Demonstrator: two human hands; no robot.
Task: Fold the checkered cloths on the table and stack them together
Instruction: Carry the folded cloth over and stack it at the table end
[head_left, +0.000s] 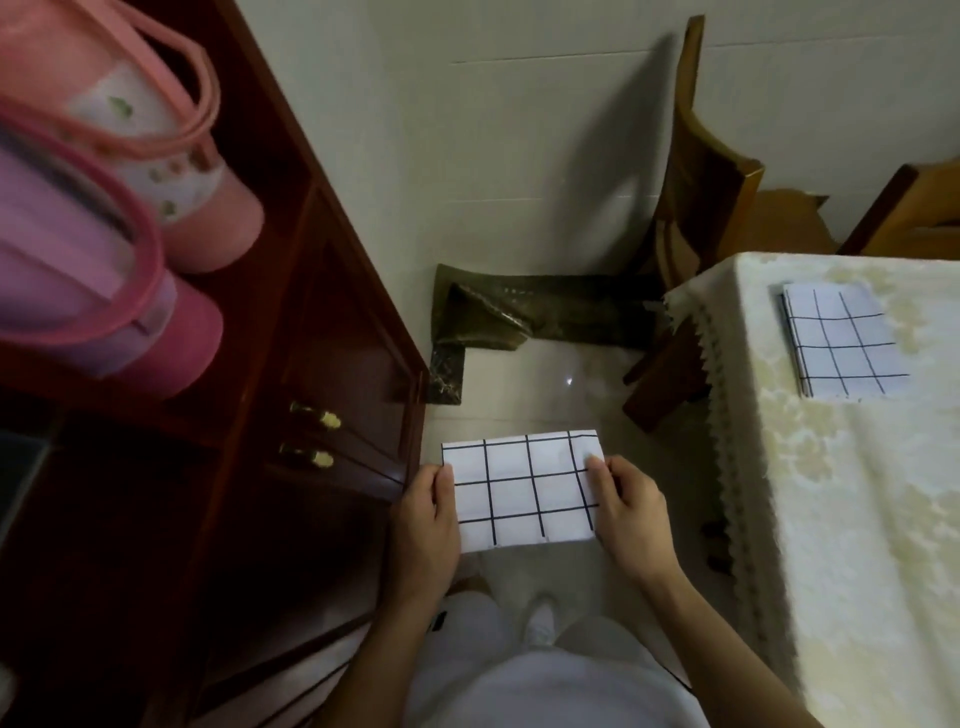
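Observation:
A folded white cloth with a black grid (522, 491) hangs in the air in front of me, over the floor between a cabinet and the table. My left hand (428, 519) grips its left edge, thumb on top. My right hand (631, 512) pinches its right edge the same way. A second folded checkered cloth (844, 340) lies flat on the table (852, 493) at the right, apart from both hands.
A dark red wooden cabinet (322, 364) stands at the left with pink baskets (104, 208) on it. Wooden chairs (696, 197) sit at the table's far end. The table wears a cream lace cover. My legs and shoe show below.

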